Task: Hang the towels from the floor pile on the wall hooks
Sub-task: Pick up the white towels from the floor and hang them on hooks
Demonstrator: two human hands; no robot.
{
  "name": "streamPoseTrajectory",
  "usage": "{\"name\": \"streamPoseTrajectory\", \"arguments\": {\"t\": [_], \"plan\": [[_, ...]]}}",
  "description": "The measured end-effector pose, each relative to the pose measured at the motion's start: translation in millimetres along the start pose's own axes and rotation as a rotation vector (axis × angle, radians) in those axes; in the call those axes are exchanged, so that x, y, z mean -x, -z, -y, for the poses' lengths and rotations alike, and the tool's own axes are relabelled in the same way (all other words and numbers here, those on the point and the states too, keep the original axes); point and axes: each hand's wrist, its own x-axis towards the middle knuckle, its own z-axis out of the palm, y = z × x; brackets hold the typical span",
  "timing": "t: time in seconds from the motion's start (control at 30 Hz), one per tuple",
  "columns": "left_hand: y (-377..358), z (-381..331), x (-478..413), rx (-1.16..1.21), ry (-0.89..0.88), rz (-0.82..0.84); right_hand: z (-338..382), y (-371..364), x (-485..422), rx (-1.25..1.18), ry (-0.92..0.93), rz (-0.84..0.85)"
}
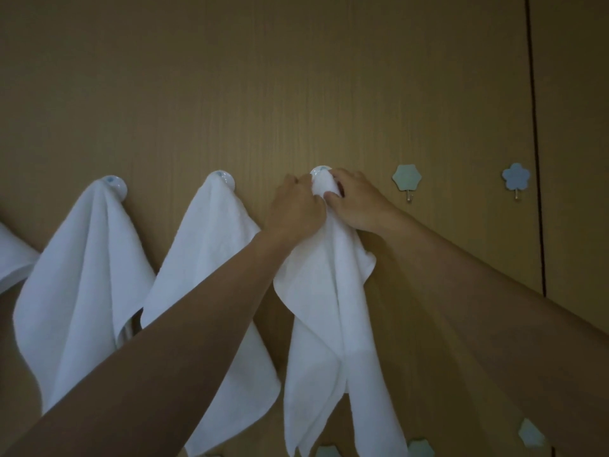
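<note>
Fingers of left hand (295,209) and right hand (357,202) pinch white towel (324,291) at round hook (319,171).

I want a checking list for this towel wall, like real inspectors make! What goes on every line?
Surface: brown wood-grain wall.
Job's things: held towel, its top bunched over a round hook; left hung towel and middle hung towel drape from their own round hooks; edge towel is cut off by the frame.
Clutter: nothing seen.
Grips: left hand and right hand both pinch the held towel at the hook.
Cables: nothing seen.
Surroundings: near flower hook and far flower hook are bare; dark panel seam on the right; the floor pile is out of view.
</note>
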Motion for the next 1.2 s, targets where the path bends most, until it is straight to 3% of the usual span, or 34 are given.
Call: {"name": "streamPoseTrajectory", "arguments": {"t": [0.23,0.43,0.57,0.87,1.2], "plan": [[-5,10,29,-0.330,-0.233,-0.216,-2,-15,39,0.105,0.031,-0.120],[-2,21,56,-0.413,-0.223,-0.067,2,-16,75,0.233,0.017,-0.165],[5,25,82,-0.452,-0.252,-0.066,5,-20,98,0.303,-0.009,-0.155],[18,27,161,-0.540,-0.134,0.073,27,-32,178,0.406,-0.115,-0.019],[51,34,340,-0.698,0.030,0.104,71,-75,318,0.287,0.147,0.105]]}}
